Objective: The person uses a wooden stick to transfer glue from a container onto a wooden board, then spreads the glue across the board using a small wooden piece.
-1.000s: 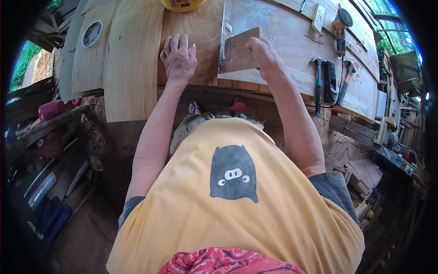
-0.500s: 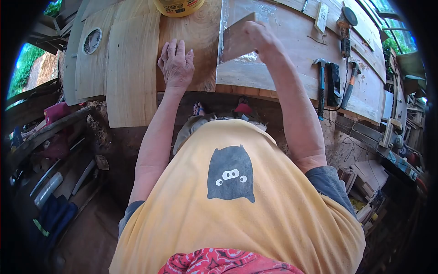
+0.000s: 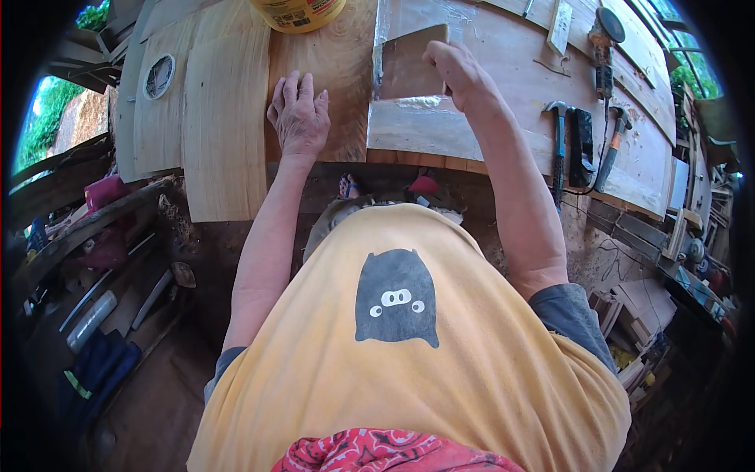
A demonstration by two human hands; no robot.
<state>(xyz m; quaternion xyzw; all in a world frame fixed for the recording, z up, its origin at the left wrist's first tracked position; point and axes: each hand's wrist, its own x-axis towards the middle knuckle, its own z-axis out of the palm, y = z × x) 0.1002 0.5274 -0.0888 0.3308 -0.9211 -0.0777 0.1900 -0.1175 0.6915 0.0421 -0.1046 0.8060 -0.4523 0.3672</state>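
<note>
My left hand lies on a reddish-brown wooden board, palm down with fingers stretched out and slightly apart. My right hand grips the right edge of a thin, flat, brown rectangular piece, which looks like a wide spreader. Its left edge is down at the near-left part of a pale panel. White, wet-looking glue shows on that panel just below the piece. A yellow bucket stands on the brown board beyond my left hand.
Light wooden sheets lie at the left, with a round white-rimmed ring on one. At the right are an angle grinder, a blue-handled hammer, a black tool and another hammer. Knives hang lower left.
The flat piece has turned so that more of its broad face shows, and my right hand has shifted slightly right and down. My left hand stays on the board. The view has shifted a little.
</note>
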